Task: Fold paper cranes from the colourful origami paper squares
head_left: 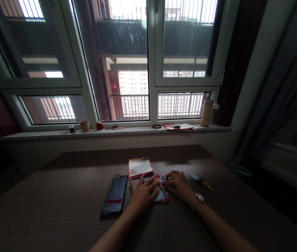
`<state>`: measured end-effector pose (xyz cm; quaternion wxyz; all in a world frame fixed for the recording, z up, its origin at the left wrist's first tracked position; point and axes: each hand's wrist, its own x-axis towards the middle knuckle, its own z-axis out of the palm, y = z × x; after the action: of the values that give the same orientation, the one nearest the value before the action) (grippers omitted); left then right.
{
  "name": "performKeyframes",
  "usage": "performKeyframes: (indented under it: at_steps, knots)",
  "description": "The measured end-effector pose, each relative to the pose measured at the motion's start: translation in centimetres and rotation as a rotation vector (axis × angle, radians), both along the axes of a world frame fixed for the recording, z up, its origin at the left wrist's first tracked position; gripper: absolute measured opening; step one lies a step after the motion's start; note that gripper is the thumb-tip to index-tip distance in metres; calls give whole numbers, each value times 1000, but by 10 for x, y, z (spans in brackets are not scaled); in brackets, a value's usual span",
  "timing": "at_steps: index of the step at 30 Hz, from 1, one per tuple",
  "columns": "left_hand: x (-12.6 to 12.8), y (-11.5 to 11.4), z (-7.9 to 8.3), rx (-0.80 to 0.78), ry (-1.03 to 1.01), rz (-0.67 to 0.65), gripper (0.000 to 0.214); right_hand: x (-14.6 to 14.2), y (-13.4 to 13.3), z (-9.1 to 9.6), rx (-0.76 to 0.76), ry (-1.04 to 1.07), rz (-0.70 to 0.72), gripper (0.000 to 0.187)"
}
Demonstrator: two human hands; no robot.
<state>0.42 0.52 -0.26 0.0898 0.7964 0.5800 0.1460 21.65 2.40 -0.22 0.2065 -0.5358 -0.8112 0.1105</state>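
A small colourful printed card or packet lies on the dark table between my hands; its exact kind is hard to tell. My left hand rests with fingers spread over its left side. From the right, my right hand touches its upper right part, fingers apart and slightly bent, a bracelet at the wrist. Just beyond my left hand is a stack of white cards with red edges. To the left lies a phone, its screen partly pixelated.
Right of my right hand lie a pale item and an orange, pointed item, both unclear. Along the windowsill stand a tan cup, a red spool-like object, papers with scissors and a tan bottle.
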Motion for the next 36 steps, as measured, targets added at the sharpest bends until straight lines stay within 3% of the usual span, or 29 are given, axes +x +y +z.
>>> performKeyframes:
  at_steps: [20, 30, 36]
  knots:
    - [-1, 1, -2, -10, 7, 8, 39, 19, 1, 5, -138, -8, 180, 57]
    - [-6, 0, 4, -91, 87, -56, 56, 16, -5, 4, -109, 29, 144, 44]
    - [-7, 0, 8, -121, 145, -62, 60, 18, -2, 5, -125, -3, 164, 53]
